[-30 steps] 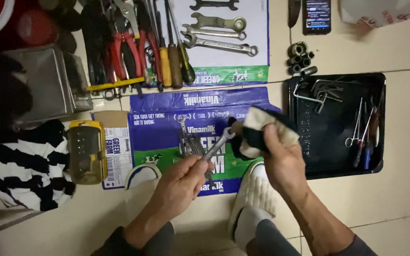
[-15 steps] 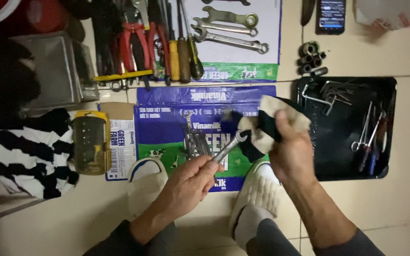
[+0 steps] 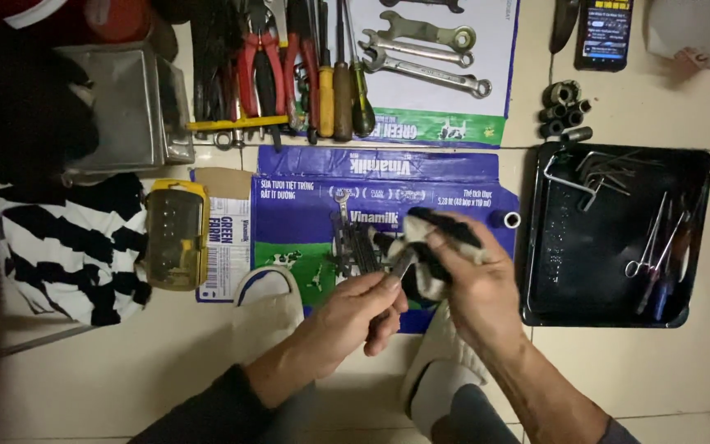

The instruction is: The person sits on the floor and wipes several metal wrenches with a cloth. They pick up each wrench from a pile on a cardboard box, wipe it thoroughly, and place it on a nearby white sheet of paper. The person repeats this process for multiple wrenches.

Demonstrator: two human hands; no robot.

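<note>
My left hand (image 3: 355, 316) grips the handle end of a small metal wrench (image 3: 403, 263), which points up and right. My right hand (image 3: 474, 284) is closed around a black-and-white rag (image 3: 433, 238) that wraps the wrench's far end. Both hands hover over a flattened blue-and-green carton (image 3: 306, 205) on the tiled floor. Just behind the hands a small set of dark metal tools (image 3: 355, 245) lies on the carton.
A black tray (image 3: 560, 247) holding hex keys and thin tools sits at right, with sockets (image 3: 564, 111) and a phone (image 3: 601, 33) behind it. Wrenches (image 3: 425, 53), pliers and screwdrivers (image 3: 322, 74) lie at the back. A yellow case (image 3: 174, 234), metal box (image 3: 121, 107) and striped cloth (image 3: 67, 238) are at left.
My right hand has slid the rag down and left along the wrench, closer to my left hand. The left hand keeps its grip on the handle.
</note>
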